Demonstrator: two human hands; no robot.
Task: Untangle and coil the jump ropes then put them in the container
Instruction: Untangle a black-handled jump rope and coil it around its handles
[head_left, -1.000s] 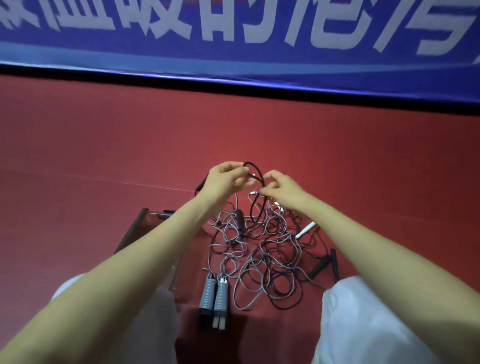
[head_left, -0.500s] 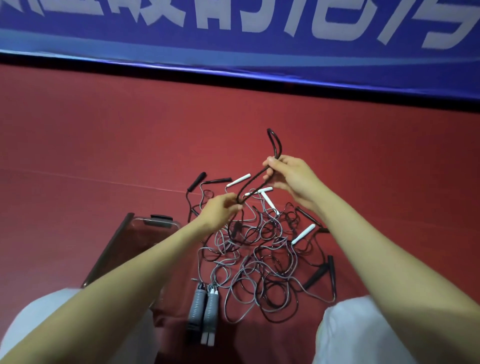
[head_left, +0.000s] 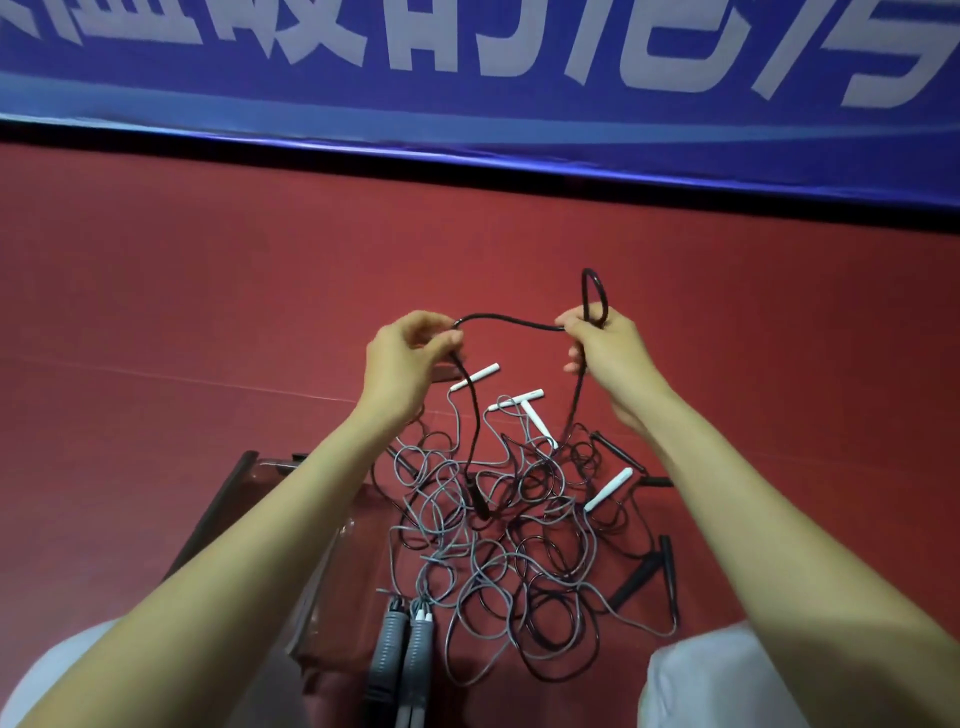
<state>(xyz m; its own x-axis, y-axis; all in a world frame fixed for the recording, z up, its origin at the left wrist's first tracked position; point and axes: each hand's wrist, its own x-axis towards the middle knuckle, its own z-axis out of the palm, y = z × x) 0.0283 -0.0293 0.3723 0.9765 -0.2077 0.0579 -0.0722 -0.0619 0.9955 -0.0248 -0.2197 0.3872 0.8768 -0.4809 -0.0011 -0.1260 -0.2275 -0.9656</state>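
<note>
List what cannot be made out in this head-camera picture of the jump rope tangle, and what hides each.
- Clear plastic container, head view: left forearm covers most; contents unknown.
- Two grey ribbed handles: bottom edge cuts their ends.
- Tangled pile of grey and black cords: overlaps prevent counting ropes.
- Thin black cord held by left hand and right hand: path lost in the pile.
- White lettering on blue banner: cropped by top edge.

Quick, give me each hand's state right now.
Left hand: closed, pinching the black rope.
Right hand: closed, gripping the same black rope, a small loop standing above the fist.
</note>
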